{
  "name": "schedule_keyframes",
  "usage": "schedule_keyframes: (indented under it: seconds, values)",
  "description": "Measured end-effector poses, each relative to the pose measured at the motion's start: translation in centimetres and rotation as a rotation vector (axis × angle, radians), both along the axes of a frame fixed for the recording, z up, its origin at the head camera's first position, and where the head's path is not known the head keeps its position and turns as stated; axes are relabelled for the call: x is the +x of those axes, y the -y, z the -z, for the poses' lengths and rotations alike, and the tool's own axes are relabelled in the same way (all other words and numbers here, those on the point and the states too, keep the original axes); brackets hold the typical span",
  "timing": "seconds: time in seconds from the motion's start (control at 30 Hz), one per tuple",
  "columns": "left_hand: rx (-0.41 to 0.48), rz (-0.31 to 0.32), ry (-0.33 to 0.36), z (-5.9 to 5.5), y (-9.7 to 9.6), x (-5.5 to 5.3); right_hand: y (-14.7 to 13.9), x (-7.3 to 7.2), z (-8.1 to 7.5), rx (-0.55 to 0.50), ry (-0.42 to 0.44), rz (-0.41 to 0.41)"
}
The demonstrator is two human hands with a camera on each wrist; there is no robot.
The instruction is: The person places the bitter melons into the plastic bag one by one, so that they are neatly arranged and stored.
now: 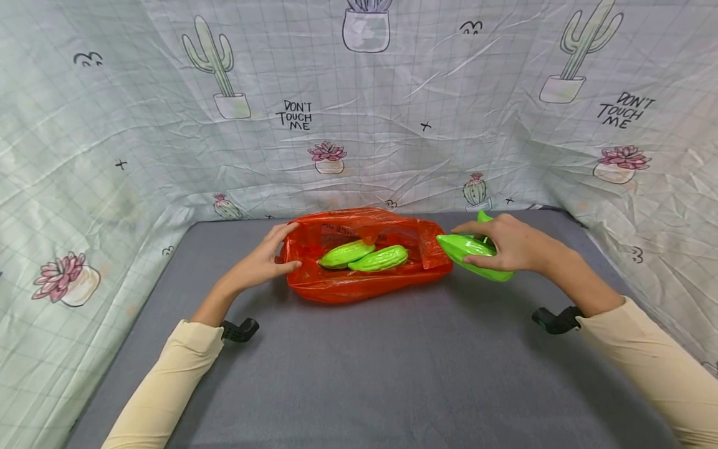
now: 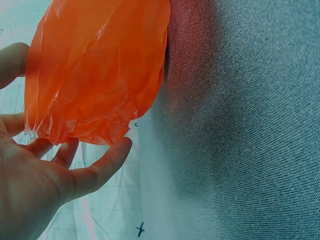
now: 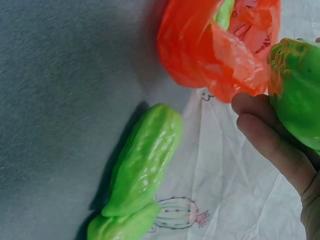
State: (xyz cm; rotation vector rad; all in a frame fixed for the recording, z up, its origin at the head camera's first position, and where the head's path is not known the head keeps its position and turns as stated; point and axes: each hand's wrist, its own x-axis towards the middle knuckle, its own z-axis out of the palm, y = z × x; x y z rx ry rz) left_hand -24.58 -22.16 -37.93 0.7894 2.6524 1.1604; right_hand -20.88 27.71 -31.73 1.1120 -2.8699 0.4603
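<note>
Our left hand (image 1: 261, 260), fingers spread, touches a crinkled red plastic bag (image 1: 342, 290); our right hand (image 1: 517, 242) grips a tapered green gourd (image 1: 461, 248), long axis slanting, tip leftward.

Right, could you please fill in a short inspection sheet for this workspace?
Surface: grey cloth, with slight creases.
Job's things: red plastic bag, mouth open, with a first green gourd and a second green gourd inside; a held gourd near the bag's right end, contact unclear; two loose gourds on the surface, seen by the right wrist camera.
Clutter: nothing seen.
Hands: left hand touches the bag's left end; right hand grips the held gourd. A black device sits at each wrist.
Cables: nothing seen.
Surroundings: wrinkled, pale backdrop printed with potted plants and "DON'T TOUCH ME".
</note>
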Motion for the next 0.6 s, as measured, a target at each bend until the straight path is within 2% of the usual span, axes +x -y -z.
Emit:
schedule_keyframes:
  seconds: [0.13,0.3,0.43,0.6]
  values:
    - [-0.002,0.003,-0.001,-0.2,0.0,0.0,0.7,0.1,-0.3,-0.015,-0.005,-0.004]
    - [-0.001,0.0,0.0,-0.1,0.0,0.0,1.2,-0.1,-0.4,-0.024,-0.054,-0.06]
    - [-0.002,-0.001,-0.011,0.0,0.0,0.0,1.4,-0.3,-0.4,0.01,-0.076,-0.098]
    - [0.0,0.001,-0.018,0.0,0.0,0.0,1.8,-0.3,-0.3,0.076,-0.081,-0.058]
